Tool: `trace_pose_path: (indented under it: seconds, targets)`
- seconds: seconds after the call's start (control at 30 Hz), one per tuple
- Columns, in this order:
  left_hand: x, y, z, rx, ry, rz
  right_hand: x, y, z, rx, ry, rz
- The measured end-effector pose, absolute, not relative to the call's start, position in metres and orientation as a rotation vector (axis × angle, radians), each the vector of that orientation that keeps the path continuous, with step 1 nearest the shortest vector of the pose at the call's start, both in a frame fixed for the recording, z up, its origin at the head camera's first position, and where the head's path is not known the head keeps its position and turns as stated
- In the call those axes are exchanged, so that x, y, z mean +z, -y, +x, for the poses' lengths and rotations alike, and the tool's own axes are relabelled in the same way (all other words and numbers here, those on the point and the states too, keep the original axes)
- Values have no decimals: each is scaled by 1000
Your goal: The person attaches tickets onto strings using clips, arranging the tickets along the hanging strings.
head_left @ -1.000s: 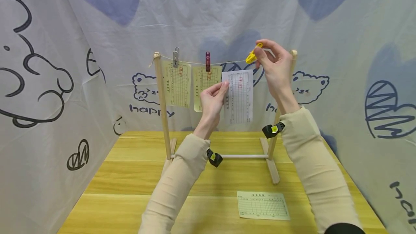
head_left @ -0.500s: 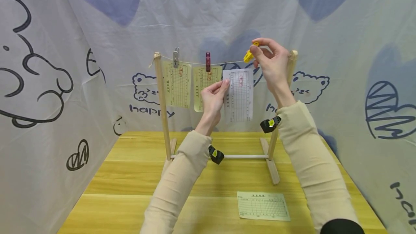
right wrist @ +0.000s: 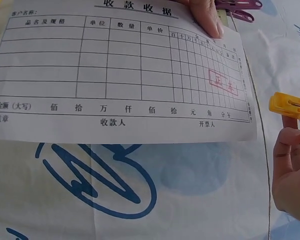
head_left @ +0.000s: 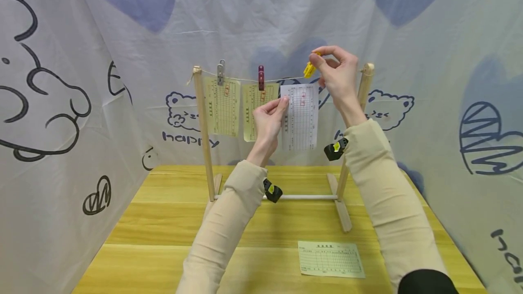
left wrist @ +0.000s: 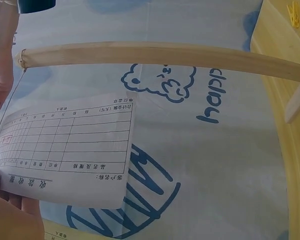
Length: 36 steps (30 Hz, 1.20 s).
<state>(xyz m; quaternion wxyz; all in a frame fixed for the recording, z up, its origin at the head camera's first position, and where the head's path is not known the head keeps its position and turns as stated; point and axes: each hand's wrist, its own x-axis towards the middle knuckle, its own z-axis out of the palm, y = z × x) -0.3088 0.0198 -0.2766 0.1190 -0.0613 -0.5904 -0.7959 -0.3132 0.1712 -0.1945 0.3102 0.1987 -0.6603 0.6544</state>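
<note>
My left hand [head_left: 267,124] pinches a white printed receipt slip [head_left: 302,124] by its left edge, holding it upright with its top edge just under the string [head_left: 286,79]. Between thumb and fingers of my right hand [head_left: 340,74] is a yellow clothespin [head_left: 310,68], its tip close to the string above the slip. In the right wrist view the slip [right wrist: 125,75] shows a red stamp, and the clothespin [right wrist: 290,106] lies across the string from it. To the left, a grey clip [head_left: 221,72] and a dark red clothespin [head_left: 261,77] each hold a yellowish slip on the string.
The string runs between two wooden posts [head_left: 205,139], joined low down by a white rod [head_left: 308,197]. A pale green slip [head_left: 331,258] lies on the wooden table [head_left: 163,221]. Another yellow clothespin [left wrist: 293,14] shows on the table in the left wrist view.
My right hand has moved left with the yellow clothespin, which has turned more upright and come over the slip. The white slip has risen slightly in my left hand.
</note>
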Motion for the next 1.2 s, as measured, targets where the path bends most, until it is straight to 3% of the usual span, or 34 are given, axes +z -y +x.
trace_pose_path:
  seconds: [1.2]
  targets:
    - [-273,-24,-317,-2313,1741,-128,-187,-156,-327,1340,1961,384]
